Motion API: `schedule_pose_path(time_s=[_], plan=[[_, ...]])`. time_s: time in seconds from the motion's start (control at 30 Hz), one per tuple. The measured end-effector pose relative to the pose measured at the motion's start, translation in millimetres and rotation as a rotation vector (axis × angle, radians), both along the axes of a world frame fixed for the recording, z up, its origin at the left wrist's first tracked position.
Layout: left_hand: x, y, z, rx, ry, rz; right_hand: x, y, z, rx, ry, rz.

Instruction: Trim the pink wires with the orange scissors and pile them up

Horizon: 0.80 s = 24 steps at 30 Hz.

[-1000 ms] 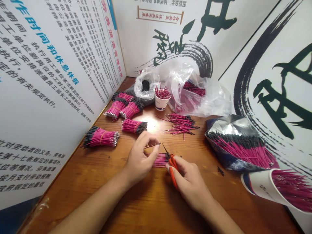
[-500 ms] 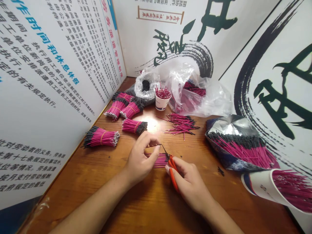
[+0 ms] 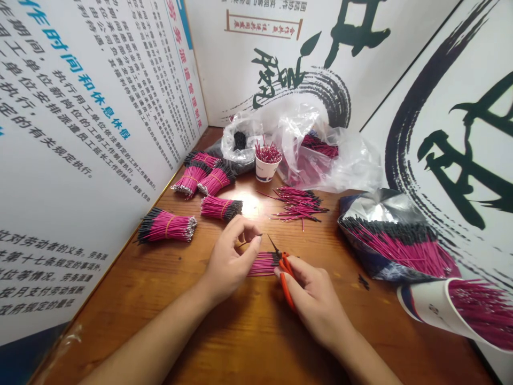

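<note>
My left hand (image 3: 234, 256) is closed in a pinch, thumb against fingertips, with the dark tip of a thin strand (image 3: 261, 235) poking out between them. In my right hand (image 3: 310, 283) are scissors (image 3: 286, 280) with orange handles, gripped by the loops. Their narrow dark blades point up and away, a small gap from the left fingertips. Beneath both hands, a row of pink wires (image 3: 262, 264) with black ends lies flat on the table, partly covered by the left hand and the scissors.
Banded wire bundles (image 3: 168, 227) lie at the left. Loose wires (image 3: 300, 204), a paper cup of wires (image 3: 267, 167) and clear plastic bags (image 3: 332, 166) are farther back. At the right are an opened foil bag (image 3: 393, 246), black scraps (image 3: 363, 282) and a tipped cup (image 3: 430, 305).
The scissors have moved slightly right with my right hand, so their tip is now apart from the left fingertips. Less of the dark strand shows beyond the left pinch.
</note>
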<state>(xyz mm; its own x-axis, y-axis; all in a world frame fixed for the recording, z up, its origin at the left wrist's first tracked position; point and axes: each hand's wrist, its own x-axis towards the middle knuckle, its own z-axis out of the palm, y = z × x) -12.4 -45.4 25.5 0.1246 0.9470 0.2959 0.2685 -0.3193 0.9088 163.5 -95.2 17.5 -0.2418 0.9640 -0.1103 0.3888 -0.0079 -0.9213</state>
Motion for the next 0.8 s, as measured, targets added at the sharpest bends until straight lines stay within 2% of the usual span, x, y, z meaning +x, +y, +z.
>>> schedule_pose_path(time_s=[0.2,0.57,0.8], plan=[[-0.6,1.4,-2.1,-0.135,-0.133,-0.058,-1.9,-0.4,2.1,0.007,-0.014,0.033],[0.7,0.7,0.1,-0.235,-0.248,-0.107,-2.3,-1.1,4.2,0.023,-0.079,0.037],[1.4,2.1,1.8,-0.354,-0.366,-0.142,-1.5,-0.1,1.9,0.049,-0.108,0.026]])
